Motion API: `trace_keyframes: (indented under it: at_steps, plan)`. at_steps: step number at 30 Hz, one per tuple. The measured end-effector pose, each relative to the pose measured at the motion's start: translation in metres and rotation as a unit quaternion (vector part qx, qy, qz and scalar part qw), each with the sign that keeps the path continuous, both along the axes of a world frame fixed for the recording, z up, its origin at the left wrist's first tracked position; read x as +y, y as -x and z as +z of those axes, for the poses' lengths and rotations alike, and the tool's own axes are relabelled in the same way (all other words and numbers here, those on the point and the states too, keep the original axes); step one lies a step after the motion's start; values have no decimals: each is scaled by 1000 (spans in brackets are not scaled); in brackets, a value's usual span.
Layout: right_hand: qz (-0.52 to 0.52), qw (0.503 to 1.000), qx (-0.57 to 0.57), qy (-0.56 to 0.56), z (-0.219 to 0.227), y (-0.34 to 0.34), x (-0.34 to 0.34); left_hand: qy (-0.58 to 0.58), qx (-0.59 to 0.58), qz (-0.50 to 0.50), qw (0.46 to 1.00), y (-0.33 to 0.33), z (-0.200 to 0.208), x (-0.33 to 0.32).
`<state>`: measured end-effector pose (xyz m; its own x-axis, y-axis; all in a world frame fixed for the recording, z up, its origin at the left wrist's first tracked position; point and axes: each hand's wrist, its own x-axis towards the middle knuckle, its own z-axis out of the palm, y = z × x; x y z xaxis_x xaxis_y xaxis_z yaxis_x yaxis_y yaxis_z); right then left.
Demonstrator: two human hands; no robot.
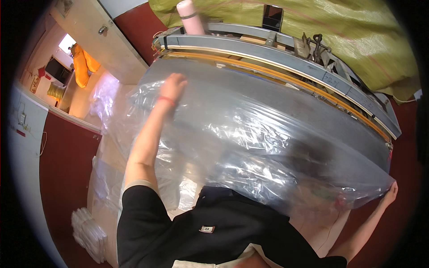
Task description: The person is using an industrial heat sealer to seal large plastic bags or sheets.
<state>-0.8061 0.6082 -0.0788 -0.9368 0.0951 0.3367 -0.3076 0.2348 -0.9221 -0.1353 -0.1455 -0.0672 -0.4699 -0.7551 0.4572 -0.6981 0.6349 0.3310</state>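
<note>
A wide sheet of clear plastic film (263, 134) spreads in shiny wrinkles over a dark grey work surface (250, 84) and hangs down its near side. At the far left part of the film, my left hand (173, 86), with a red band at the wrist, has its fingers curled on the plastic; motion blurs it slightly. Out at the far right, the fingers of my right hand (392, 193) are closed on the film's corner, pulling it taut and clear of the surface. What lies under the film's near folds shows only faintly.
Behind the surface runs a long grey metal frame (268, 48) with orange strips (286, 73) and a clamp (317, 47). A pink roll (190, 18) stands at its left end. Stacked clear plastic bags (89, 232) lie at lower left. An open door (98, 33) is at upper left.
</note>
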Motion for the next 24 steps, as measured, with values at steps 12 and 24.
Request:
trace_keyframes:
  at_steps: [12,24]
  plan:
    - [-177,853,154,-466,23,5,-145,-86,381,63,919,61,23,-28]
    - [-27,997,40,63,-28,45,-222,-178,470,32,864,60,-55,-152]
